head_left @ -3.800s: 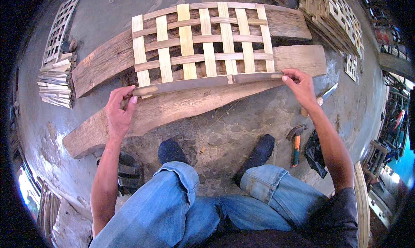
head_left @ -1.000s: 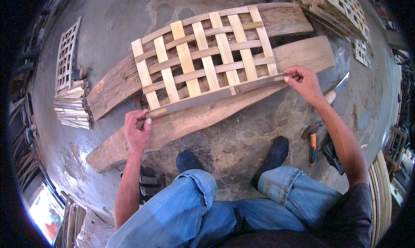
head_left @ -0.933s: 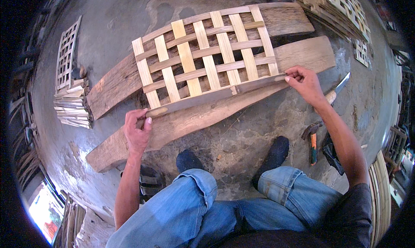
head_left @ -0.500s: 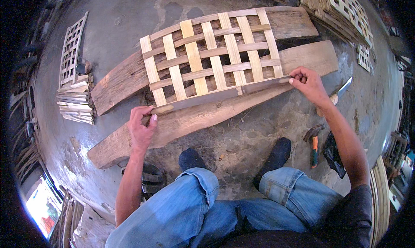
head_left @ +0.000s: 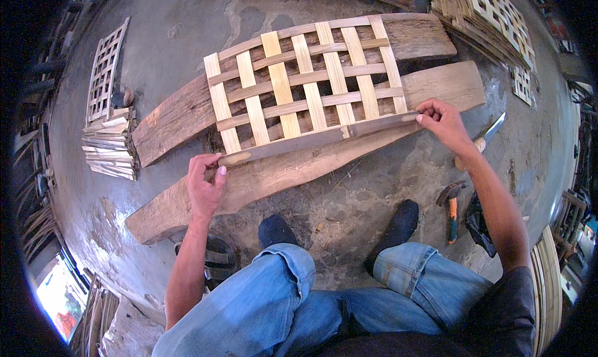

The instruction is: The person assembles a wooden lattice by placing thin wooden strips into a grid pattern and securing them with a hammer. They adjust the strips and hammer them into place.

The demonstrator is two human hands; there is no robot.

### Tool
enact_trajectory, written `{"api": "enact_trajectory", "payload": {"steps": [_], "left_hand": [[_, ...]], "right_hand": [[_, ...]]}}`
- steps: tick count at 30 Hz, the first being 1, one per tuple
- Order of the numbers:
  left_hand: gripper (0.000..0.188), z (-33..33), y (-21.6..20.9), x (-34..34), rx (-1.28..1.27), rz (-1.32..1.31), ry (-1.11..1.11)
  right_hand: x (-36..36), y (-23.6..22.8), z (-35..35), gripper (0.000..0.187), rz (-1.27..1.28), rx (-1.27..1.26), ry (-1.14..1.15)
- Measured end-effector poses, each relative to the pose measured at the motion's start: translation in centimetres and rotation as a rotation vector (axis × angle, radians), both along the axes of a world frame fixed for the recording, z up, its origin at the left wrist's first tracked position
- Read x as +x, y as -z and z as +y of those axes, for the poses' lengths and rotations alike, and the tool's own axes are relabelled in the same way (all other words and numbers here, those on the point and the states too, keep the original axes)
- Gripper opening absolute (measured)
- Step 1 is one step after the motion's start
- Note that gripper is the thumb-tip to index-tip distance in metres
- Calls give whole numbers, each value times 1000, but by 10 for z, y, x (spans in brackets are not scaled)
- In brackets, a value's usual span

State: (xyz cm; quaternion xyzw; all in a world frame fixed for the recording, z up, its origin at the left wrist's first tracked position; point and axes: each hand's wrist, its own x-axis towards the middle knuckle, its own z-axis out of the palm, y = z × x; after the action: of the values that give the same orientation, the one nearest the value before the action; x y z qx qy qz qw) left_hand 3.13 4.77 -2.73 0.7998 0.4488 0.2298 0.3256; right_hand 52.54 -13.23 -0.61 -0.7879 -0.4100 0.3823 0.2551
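A woven lattice of pale bamboo strips (head_left: 285, 95) lies across two thick wooden planks. Along its near edge runs a darker bamboo strip (head_left: 293, 143), its length meeting the ends of the upright strips. My left hand (head_left: 205, 178) pinches this strip's left end between thumb and fingers. At the other end, my right hand (head_left: 441, 120) grips it the same way, fingertips just past the lattice's near right corner. Beneath lie the near plank (head_left: 274, 176) and the far plank (head_left: 174, 120), partly covered by the lattice.
On the floor at right are a knife (head_left: 489, 135) and a hammer (head_left: 451, 211) with an orange and dark handle. Stacked lattices (head_left: 492, 21) stand far right. At left lie another lattice (head_left: 107, 67) and a pile of strips (head_left: 111, 148). My feet are close by.
Both hands keep hold of the strip's ends and barely move. The view has shifted slightly; the lattice keeps its place on the planks.
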Motion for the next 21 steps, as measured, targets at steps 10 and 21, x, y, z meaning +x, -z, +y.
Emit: {"api": "enact_trajectory", "payload": {"steps": [10,21], "left_hand": [[12,-28,-14,-29,101,-67,209],[35,-18,-27,54,273,159,602]], "right_hand": [[11,-14,-60,15,263,-182,-31],[22,13,-175,41,-477,-213,432]]}}
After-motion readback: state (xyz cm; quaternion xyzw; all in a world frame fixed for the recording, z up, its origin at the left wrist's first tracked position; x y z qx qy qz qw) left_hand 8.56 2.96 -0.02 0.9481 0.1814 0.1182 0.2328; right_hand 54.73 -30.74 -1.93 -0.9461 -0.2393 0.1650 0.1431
